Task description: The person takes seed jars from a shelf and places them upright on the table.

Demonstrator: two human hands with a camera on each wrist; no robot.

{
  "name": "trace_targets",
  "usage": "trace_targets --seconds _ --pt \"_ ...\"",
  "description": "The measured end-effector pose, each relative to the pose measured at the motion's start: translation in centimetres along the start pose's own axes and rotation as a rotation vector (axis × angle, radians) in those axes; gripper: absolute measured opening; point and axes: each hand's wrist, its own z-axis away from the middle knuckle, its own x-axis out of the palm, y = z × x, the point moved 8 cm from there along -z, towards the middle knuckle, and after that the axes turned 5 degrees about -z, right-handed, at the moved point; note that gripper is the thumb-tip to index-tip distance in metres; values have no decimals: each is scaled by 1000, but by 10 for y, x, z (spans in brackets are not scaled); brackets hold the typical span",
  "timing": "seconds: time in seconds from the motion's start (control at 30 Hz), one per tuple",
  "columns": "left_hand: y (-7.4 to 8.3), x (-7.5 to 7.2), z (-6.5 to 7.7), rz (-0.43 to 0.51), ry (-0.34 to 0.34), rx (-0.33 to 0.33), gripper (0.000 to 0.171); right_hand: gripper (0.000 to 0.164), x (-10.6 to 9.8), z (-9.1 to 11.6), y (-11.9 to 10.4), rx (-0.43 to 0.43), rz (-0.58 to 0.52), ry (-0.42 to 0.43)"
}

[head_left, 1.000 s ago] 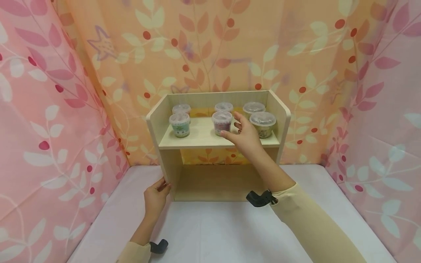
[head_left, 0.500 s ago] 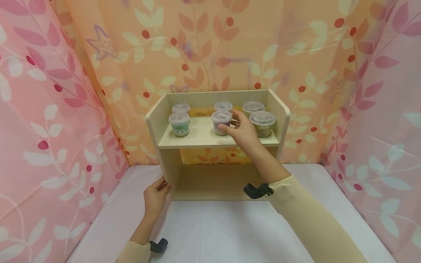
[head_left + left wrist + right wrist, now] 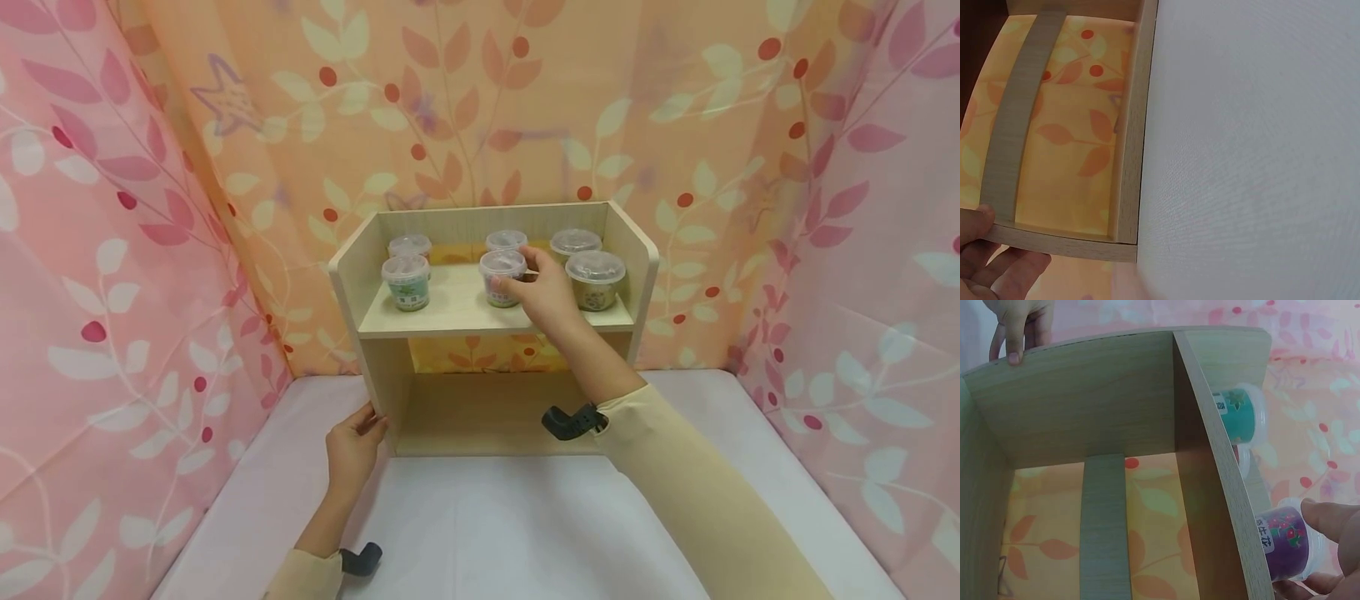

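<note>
My right hand (image 3: 551,296) is around the purple-labelled lidded cup (image 3: 501,283) at the front middle of the upper shelf board. Its thumb lies on the near side and the fingers reach round the far side; the right wrist view shows the thumb against the rim of this purple cup (image 3: 1288,540). The cup appears to stand on the board. Lower down, my left hand (image 3: 354,446) pinches the front edge of the wooden shelf's left side panel (image 3: 375,367). In the left wrist view the left thumb (image 3: 982,219) and fingers lie on either side of that panel.
A green-labelled cup (image 3: 407,283) stands at the left, with a lidded cup (image 3: 409,245) behind it. Another cup (image 3: 506,240) is behind the purple one. Two wider lidded tubs (image 3: 595,287) stand at the right. The shelf rests on a white-covered table (image 3: 480,525).
My right hand has moved left and closed its thumb and fingers round the purple-labelled cup. The left hand stays on the shelf's side panel.
</note>
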Motion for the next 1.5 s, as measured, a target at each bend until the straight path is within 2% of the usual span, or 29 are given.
trace_targets --seconds 0.4,0.63,0.8,1.0,1.4,1.5 --pt "0 -1 -1 10 -3 9 38 77 -5 6 2 -42 -31 52" --pt "0 -1 1 -6 -1 -3 38 76 -8 17 1 -41 -87 28" --pt "0 -1 1 -1 -5 -2 38 77 -8 29 -3 -58 -79 5" --pt "1 -1 2 51 -16 -8 39 73 -11 46 -10 -129 -73 -5" --pt "1 1 1 51 -12 -1 39 70 -23 85 -4 -191 -109 -48" --pt "2 -1 2 43 -6 7 39 69 -22 93 -2 -180 -104 -54"
